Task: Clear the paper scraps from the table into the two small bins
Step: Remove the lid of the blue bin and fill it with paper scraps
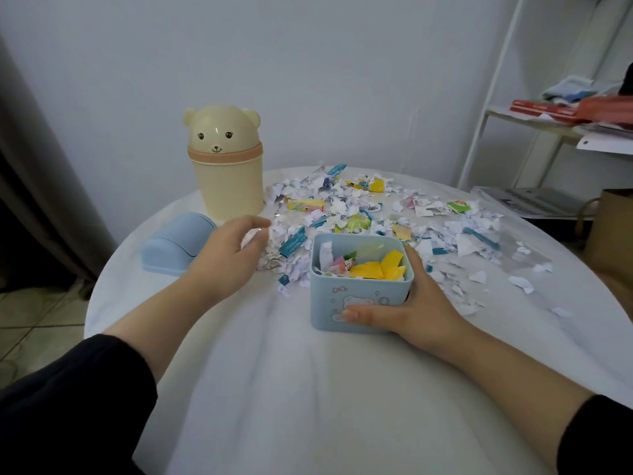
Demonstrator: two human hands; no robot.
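Observation:
A small blue square bin (359,303) stands open in the middle of the round white table (308,389), with yellow and white scraps inside. My right hand (414,310) grips its right side, thumb across the front. My left hand (226,255) reaches into the left edge of the scrap pile (359,214) and pinches white paper scraps (270,231) between its fingertips. A cream bear-shaped bin (226,166) with its domed lid on stands at the back left. White, teal and yellow scraps spread across the far half of the table.
The blue bin's lid (178,243) lies on the table left of my left hand. A white metal shelf (548,132) with books and papers stands at the right, a brown paper bag (613,241) below it. A curtain hangs at the left.

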